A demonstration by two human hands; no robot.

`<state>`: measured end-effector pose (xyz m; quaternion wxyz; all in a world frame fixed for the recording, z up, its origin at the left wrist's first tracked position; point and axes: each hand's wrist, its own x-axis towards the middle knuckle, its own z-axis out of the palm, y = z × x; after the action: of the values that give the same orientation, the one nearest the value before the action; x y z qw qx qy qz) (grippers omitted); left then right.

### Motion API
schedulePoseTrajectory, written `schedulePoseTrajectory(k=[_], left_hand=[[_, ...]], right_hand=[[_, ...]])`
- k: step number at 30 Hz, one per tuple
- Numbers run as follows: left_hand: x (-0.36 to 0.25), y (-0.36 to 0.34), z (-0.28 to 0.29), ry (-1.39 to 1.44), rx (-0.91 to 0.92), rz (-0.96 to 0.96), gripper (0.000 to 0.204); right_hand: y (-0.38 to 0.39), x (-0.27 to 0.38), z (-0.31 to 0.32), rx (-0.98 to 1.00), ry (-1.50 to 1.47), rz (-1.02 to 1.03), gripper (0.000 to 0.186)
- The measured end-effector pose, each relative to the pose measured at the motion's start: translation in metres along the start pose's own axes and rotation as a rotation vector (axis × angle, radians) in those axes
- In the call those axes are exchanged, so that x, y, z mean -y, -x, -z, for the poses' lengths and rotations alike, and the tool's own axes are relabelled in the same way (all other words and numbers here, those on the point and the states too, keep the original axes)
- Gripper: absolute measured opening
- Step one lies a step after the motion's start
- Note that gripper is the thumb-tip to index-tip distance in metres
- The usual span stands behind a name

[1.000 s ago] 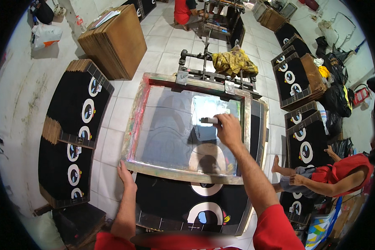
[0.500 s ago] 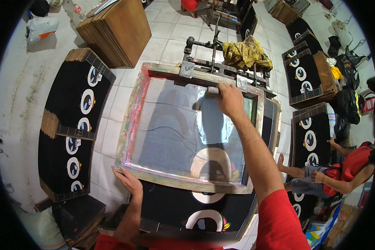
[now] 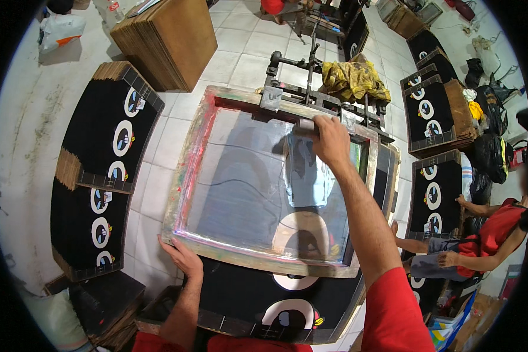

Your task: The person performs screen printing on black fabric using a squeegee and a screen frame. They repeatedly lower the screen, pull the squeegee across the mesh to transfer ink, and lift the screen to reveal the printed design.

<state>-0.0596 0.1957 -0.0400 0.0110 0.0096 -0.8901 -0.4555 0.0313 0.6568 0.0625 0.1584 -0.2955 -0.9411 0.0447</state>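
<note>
A wooden-framed printing screen [image 3: 264, 267] lies over a black panel [image 3: 234, 293] printed with white rings. My right hand [image 3: 331, 141] is closed around a squeegee [image 3: 305, 125] at the far side of the screen, inside the frame; my fingers partly hide the squeegee. Below it, a shiny bluish-grey patch [image 3: 306, 182] runs down the mesh, and a ring shows through nearer to me. At the near left corner, my left hand [image 3: 186, 259] grips the frame, with thumb and fingers around the wood.
A metal hinge stand [image 3: 302, 91] carries the screen's far side, a stained yellow cloth [image 3: 355, 79] draped over it. Printed black panels [image 3: 102, 135] lie in stacks at left and right. Brown boards [image 3: 185, 44] are piled far left. A person in red [image 3: 490, 246] stands at right.
The view has shifted slightly. My hands keep about the same places on the squeegee and frame. Dark reflections in the shiny patch have changed; the person at right has moved a hand a little.
</note>
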Motion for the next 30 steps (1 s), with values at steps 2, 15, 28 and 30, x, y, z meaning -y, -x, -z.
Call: schedulePoseTrajectory(k=[2, 15, 28, 30], left_hand=[[-0.002, 0.001, 0.0, 0.001, -0.007, -0.014, 0.06], [0.001, -0.001, 0.0, 0.005, 0.004, -0.005, 0.061], [0.006, 0.009, 0.005, 0.27, -0.018, -0.22, 0.06], [0.007, 0.011, 0.006, 0.319, -0.012, -0.24, 0.061]], right_hand=[[-0.013, -0.003, -0.008, 0.063, 0.074, -0.016, 0.033], [0.16, 0.047, 0.043, 0.068, 0.007, 0.047, 0.019], [0.149, 0.047, 0.057, 0.093, 0.021, 0.032, 0.022], [0.137, 0.044, 0.06, 0.151, -0.011, 0.007, 0.023]])
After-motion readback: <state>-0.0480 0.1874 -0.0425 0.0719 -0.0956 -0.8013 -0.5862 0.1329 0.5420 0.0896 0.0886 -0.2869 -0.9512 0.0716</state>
